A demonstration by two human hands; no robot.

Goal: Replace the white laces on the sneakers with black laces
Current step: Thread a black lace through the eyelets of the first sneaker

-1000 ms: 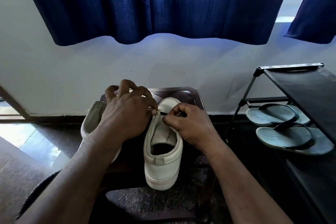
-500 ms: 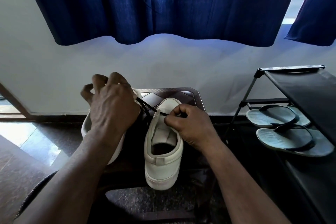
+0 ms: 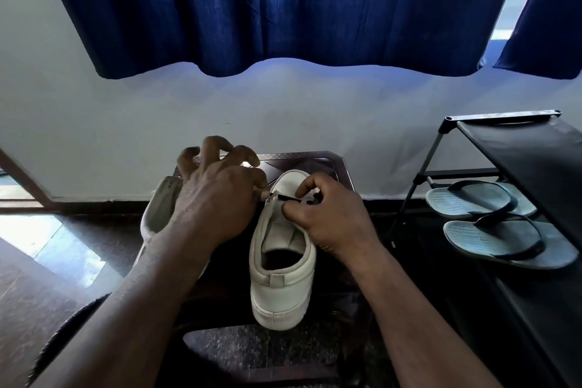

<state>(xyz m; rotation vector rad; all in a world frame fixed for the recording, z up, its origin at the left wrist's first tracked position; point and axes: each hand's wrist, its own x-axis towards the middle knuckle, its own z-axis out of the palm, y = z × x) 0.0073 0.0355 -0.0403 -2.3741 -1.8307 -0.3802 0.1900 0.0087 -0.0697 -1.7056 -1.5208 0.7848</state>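
Blue curtains (image 3: 283,3) hang above the dark stool (image 3: 318,164) bearing the white sneaker (image 3: 283,280); left hand (image 3: 214,205) pinches the black lace (image 3: 288,197) at an eyelet; right hand (image 3: 333,224) pins it opposite; best draw gently, keeping it flat.

White sneaker (image 3: 283,268) upright, heel toward camera; black lace (image 3: 288,197) across tongue; second sneaker (image 3: 159,208) beside.

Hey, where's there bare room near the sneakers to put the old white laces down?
The top shelf of the rack is bare. The stool has a bare strip at its far edge, beyond the right sneaker. The middle is crowded: both hands work the black lace. The lower shelf holds flip-flops.
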